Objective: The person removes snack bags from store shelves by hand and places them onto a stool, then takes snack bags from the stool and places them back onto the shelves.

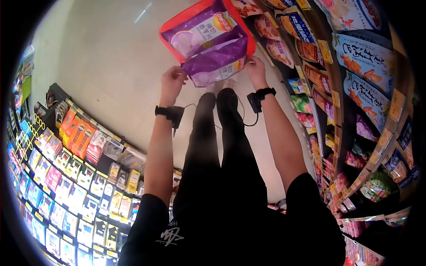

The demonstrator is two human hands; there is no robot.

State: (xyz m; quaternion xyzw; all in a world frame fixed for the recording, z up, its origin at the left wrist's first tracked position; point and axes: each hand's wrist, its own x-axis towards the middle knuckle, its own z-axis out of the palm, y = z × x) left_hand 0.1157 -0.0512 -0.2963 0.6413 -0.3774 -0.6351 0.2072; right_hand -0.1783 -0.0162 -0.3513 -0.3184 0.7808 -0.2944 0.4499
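Both hands hold a purple bag of chips in front of me, one at each side. My left hand has its fingers closed at the bag's lower left edge. On the other side my right hand pinches the right edge. Right above it lies a second purple bag of chips with the same print. A bright red border surrounds the two bags; whether it is a carrier or packaging I cannot tell. Each wrist wears a black strap with a small device and a cable.
Snack shelves with several bags curve along the right. At the lower left a rack holds several rows of small boxed goods, with orange packs on top. Pale floor stretches ahead between them.
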